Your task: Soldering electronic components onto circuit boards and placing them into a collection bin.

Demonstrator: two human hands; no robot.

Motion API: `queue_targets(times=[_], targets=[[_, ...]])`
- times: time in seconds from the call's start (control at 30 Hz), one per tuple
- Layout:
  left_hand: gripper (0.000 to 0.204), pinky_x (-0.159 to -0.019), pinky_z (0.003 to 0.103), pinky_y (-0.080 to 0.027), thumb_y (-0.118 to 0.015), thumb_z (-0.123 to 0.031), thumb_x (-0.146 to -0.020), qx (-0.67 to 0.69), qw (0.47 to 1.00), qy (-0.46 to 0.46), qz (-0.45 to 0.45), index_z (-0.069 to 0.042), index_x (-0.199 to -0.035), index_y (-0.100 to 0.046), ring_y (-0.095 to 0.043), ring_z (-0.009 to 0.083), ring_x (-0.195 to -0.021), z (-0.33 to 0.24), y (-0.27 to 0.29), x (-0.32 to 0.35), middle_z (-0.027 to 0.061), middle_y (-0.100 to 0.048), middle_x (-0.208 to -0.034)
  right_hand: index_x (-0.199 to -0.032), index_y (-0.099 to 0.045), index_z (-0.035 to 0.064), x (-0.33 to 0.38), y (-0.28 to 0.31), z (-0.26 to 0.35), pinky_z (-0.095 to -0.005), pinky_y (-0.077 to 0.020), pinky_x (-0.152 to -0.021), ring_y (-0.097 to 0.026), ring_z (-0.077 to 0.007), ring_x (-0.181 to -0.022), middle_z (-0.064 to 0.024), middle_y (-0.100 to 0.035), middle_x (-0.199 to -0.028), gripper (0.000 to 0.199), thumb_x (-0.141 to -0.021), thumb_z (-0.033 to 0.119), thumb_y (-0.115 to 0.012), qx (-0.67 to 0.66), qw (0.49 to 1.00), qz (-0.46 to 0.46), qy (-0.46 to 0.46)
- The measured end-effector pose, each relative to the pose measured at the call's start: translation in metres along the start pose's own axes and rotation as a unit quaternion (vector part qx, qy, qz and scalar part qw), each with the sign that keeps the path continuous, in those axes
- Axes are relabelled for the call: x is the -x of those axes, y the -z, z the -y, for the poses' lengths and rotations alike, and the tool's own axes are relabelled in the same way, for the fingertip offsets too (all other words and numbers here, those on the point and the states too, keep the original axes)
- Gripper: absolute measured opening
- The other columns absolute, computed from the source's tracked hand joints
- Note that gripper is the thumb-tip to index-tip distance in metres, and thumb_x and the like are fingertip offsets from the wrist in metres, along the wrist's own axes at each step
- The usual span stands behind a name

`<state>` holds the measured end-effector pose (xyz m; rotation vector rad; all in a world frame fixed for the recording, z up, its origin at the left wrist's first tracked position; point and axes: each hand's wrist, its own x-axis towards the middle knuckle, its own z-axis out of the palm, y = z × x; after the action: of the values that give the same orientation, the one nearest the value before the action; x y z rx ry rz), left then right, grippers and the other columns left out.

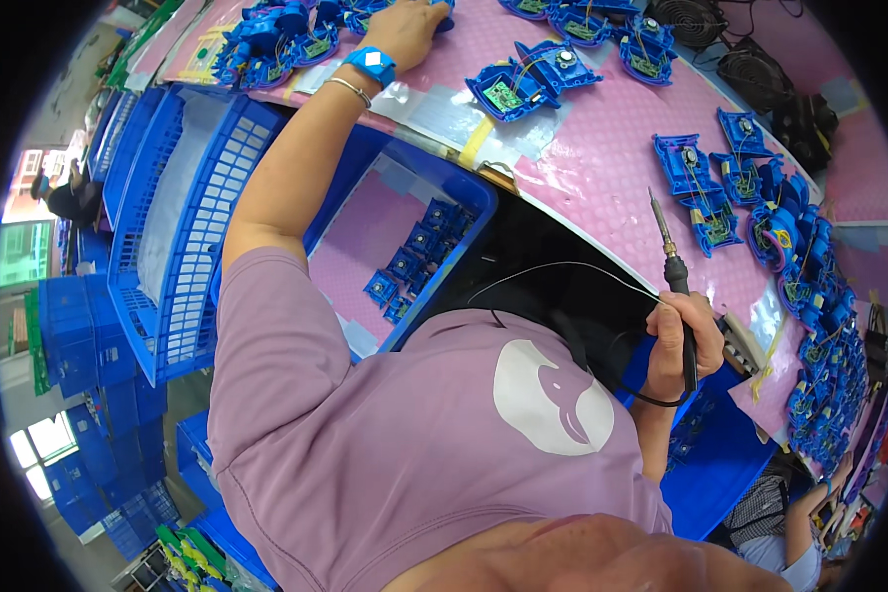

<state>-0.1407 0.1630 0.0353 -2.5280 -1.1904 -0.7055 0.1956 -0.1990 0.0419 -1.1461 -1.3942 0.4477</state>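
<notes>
My right hand (683,340) is closed round the dark handle of a soldering iron (674,271), whose metal tip points up and away over the pink mat. A cable trails from the handle's lower end. At the far edge, my left hand (405,37) reaches across the bench, its fingers curled at a blue plastic housing (446,20) that is mostly hidden. An opened blue housing (508,94) with a green circuit board and thin wires lies right of that hand. More opened housings (696,187) lie beyond the iron's tip.
Blue housings (829,365) are heaped along the bench's right side; others (266,44) sit far left. Below the bench edge, a blue bin (483,197) holds several blue parts. A blue basket (212,237) stands left. Round black fans (755,74) line the far right. Another person's arm (804,513) shows lower right.
</notes>
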Motion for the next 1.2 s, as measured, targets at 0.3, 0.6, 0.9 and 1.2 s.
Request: queue_targets(times=[0.3,0.6,0.9,1.2], targets=[[0.014,-0.061,0.040,-0.052,-0.067,-0.009,-0.069,0.187,0.966,0.138,0.115,0.000,-0.080,-0.067,-0.066,0.0328,-0.064,0.034,0.023,-0.014,0.0187,-0.069,-0.072,-0.096,-0.068,-0.0064,0.001,0.002,-0.001,-0.0236,-0.0381,-0.054,-0.052,-0.0122,-0.058,-0.0072,-0.058,-0.066,0.011,-0.086,-0.004,-0.063,0.002,1.000,-0.003,-0.004],[0.028,-0.068,0.044,-0.055,-0.063,-0.002,-0.065,0.089,0.981,0.106,0.133,-0.003,-0.092,-0.069,-0.069,0.0382,-0.075,0.032,0.001,-0.009,0.0232,-0.067,-0.080,-0.096,-0.068,-0.0069,-0.001,-0.002,0.001,-0.0236,-0.0378,-0.054,-0.051,-0.0120,-0.057,-0.0079,-0.059,-0.068,0.012,-0.086,-0.003,-0.064,0.002,1.000,0.008,0.010],[0.023,-0.064,0.025,-0.051,-0.072,0.005,-0.072,0.493,0.824,0.220,0.171,-0.004,-0.093,-0.071,-0.062,0.0098,-0.071,0.031,0.021,-0.044,-0.0002,-0.068,-0.080,-0.097,-0.068,-0.0065,-0.001,-0.002,-0.002,-0.0237,-0.0373,-0.053,-0.051,-0.0121,-0.057,-0.0077,-0.058,-0.068,0.012,-0.087,-0.003,-0.063,-0.020,1.000,0.002,-0.007],[0.036,-0.089,0.043,-0.050,-0.061,0.001,-0.072,0.155,0.963,-0.170,0.138,-0.002,-0.108,-0.066,-0.061,0.0389,-0.101,-0.054,0.003,-0.025,0.0212,-0.064,-0.102,-0.097,-0.069,-0.0063,-0.003,-0.001,0.000,-0.0238,-0.0370,-0.053,-0.051,-0.0122,-0.057,-0.0076,-0.058,-0.067,0.012,-0.087,-0.005,-0.062,0.011,1.000,0.009,0.001]])
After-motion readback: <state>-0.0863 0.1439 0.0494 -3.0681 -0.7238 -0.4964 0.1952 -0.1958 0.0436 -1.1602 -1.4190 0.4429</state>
